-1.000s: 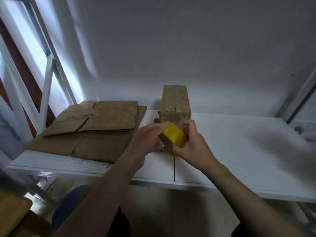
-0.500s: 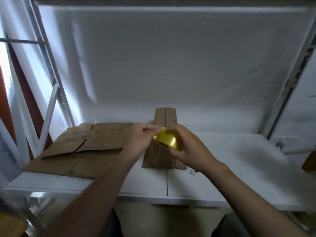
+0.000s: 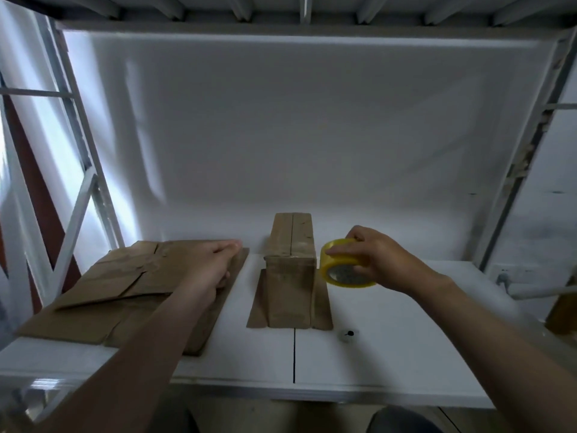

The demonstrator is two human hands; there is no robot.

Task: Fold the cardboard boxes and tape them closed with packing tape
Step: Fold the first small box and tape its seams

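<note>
So the folded cardboard box [image 3: 291, 270] is sitting roughly in the middle of the white table [image 3: 406, 339], long side running away from the camera toward the white back wall [image 3: 312, 135]. Its top flaps are shut with a seam down the middle, and the near end flaps are splayed flat on the table on either side of it. Looks like there's some clear tape shine over the near top edge, but honestly it's too blurry to be sure. Right of the box, just beside its near right corner, the right hand [image 3: 379, 260] has the yellow tape roll [image 3: 345, 267] pinched, fingers curled over the top and thumb on the side facing the box, roll tipped so you can see into the core. Can't tell if the roll is actually touching the box or resting on the table. Left of the box, the left hand [image 3: 215, 264] is laid out flat, fingers together and stretched out, palm down on the stack of flattened cardboard sheets [image 3: 125, 292], near the edge of the stack closest to the box. That stack is a little apart from the box. There's also a tiny dark thing [image 3: 347, 333] on the table in front of the box's right flap, no idea what it is.
</note>
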